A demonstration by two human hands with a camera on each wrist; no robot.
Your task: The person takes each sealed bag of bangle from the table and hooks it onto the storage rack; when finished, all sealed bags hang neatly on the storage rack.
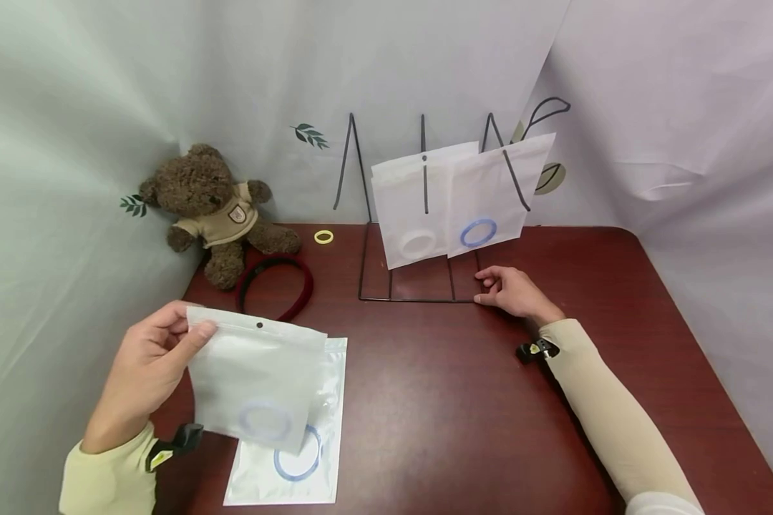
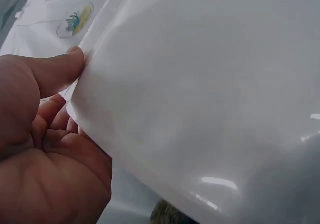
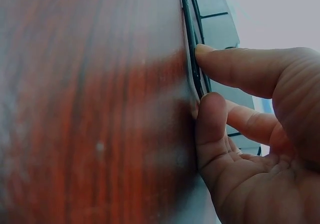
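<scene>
My left hand (image 1: pixel 144 361) pinches the top left corner of a white pouch (image 1: pixel 251 372), thumb in front. A pale blue ring shows faintly through its lower part. Under it on the table lies another silvery pouch (image 1: pixel 331 415) with a blue ring, partly covered. Two more white pouches, a left one (image 1: pixel 402 197) and a right one (image 1: pixel 486 189), stand in a black wire rack (image 1: pixel 412 300); the right one shows a blue ring. At the rack's front right corner, my right hand (image 1: pixel 517 292) holds the base wire (image 3: pixel 191 43) between thumb and finger.
A brown teddy bear (image 1: pixel 196 189) sits at the back left, with a dark red headband (image 1: pixel 305 286) in front of it. A small yellow ring (image 1: pixel 323 237) lies near the back edge of the table (image 1: pixel 464 408). White cloth (image 1: pixel 251 64) hangs behind.
</scene>
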